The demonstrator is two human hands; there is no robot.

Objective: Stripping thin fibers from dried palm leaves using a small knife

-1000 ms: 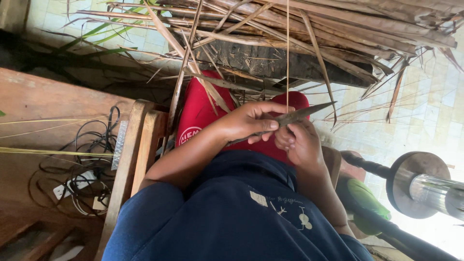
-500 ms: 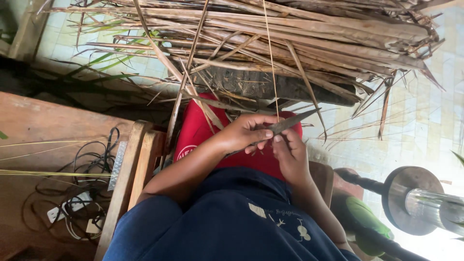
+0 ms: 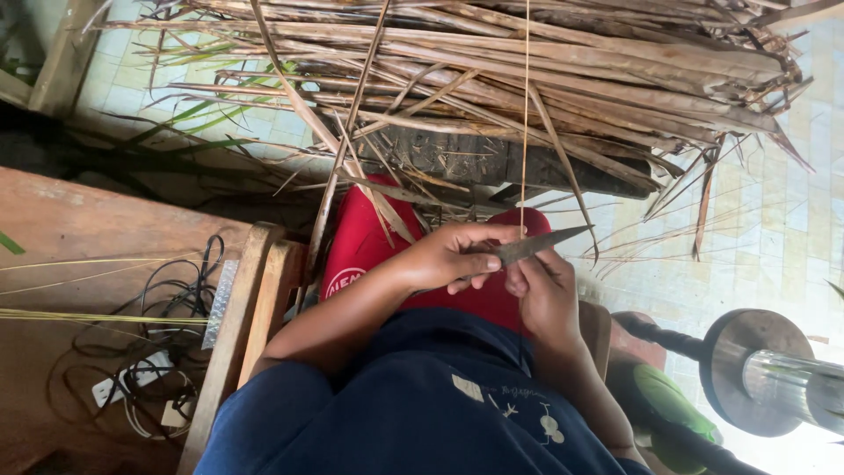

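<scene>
My left hand (image 3: pixel 453 258) grips a knife (image 3: pixel 538 245) whose dark pointed blade points right. The blade lies against a thin pale strip (image 3: pixel 526 132) that runs straight up over a pile of dry leaf stalks (image 3: pixel 545 70). My right hand (image 3: pixel 547 299) is just under the blade and pinches the strip's lower part. Both hands touch over a red cloth (image 3: pixel 360 251) on my lap, above my dark blue clothing (image 3: pixel 422 413).
A wooden bench (image 3: pixel 88 237) on the left carries tangled black cables (image 3: pixel 167 299) and a white power strip (image 3: pixel 132 387). A wooden frame (image 3: pixel 251 308) stands by my left arm. At lower right are a metal cylinder with a round disc (image 3: pixel 760 369) and a green object (image 3: pixel 668 405). Pale tiled floor (image 3: pixel 774 229) lies to the right.
The view has swung, so the stalk pile fills more of the top. My hands stay together with knife and strip, and the strip now stands more upright in the picture.
</scene>
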